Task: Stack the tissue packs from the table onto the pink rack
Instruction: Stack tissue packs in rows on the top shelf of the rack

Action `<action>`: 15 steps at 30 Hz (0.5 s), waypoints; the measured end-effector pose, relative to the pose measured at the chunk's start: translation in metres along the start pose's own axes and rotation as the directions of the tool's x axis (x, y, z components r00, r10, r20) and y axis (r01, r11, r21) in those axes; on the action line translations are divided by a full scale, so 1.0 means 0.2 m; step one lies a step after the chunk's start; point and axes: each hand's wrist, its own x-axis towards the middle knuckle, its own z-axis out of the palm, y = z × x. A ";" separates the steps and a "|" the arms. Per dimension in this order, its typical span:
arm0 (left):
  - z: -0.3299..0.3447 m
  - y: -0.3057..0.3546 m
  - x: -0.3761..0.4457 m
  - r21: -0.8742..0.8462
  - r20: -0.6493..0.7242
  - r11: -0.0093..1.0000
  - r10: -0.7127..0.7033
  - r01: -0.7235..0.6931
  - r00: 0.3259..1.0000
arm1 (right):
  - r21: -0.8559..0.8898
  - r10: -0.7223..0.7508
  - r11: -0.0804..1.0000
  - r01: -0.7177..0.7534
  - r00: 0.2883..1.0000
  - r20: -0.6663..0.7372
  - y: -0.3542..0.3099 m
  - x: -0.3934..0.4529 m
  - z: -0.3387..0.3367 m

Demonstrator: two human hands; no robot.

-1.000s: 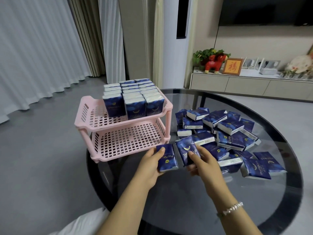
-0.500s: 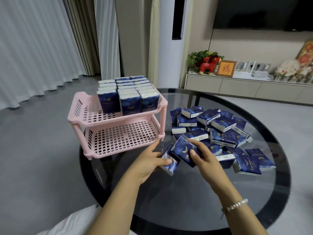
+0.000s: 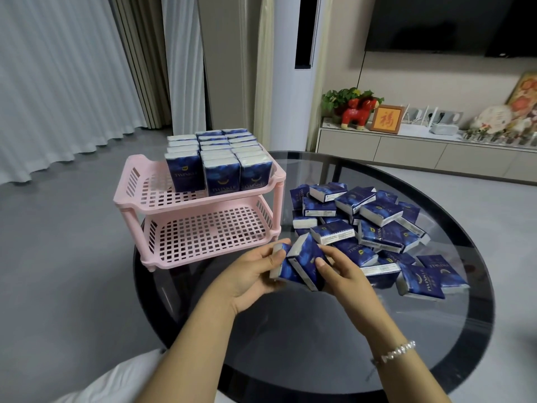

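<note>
A pink two-tier rack [image 3: 145, 205] stands at the left edge of the round glass table [image 3: 319, 344]. Its top tier holds three rows of upright blue tissue packs [image 3: 220, 170]; the lower tier is bare. A loose heap of blue tissue packs [image 3: 372, 222] lies on the table to the right of the rack. In front of the rack, my left hand [image 3: 250, 274] grips one tissue pack [image 3: 280, 264] on edge. My right hand [image 3: 343, 271] grips a second tissue pack [image 3: 305, 257], pressed against the first above the glass.
A low TV cabinet [image 3: 406, 149] with a red figurine, plant and framed picture runs along the back wall. Curtains hang at the left and grey floor surrounds the table. A white cushion [image 3: 122, 382] shows at the bottom left.
Both hands have lifted their packs off the glass, turned them on edge and brought them together side by side. The view has shifted slightly downward.
</note>
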 end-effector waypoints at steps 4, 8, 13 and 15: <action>0.02 -0.02 0.02 0.069 -0.170 0.997 0.053 -0.042 0.984 | -0.017 -0.001 1.000 0.002 0.999 0.046 0.00 -0.01 0.01; 0.04 -0.02 0.02 0.082 -0.203 0.995 0.081 -0.065 0.976 | -0.003 -0.018 1.000 0.018 0.998 0.056 0.01 -0.01 0.02; 0.06 -0.05 0.01 0.141 -0.081 0.988 0.067 -0.055 0.994 | -0.064 -0.027 0.998 0.024 0.998 -0.050 0.04 -0.01 0.04; 0.07 -0.08 0.03 0.201 -0.071 0.978 0.066 -0.051 0.995 | -0.131 -0.057 0.990 0.044 0.994 -0.094 0.04 -0.02 0.05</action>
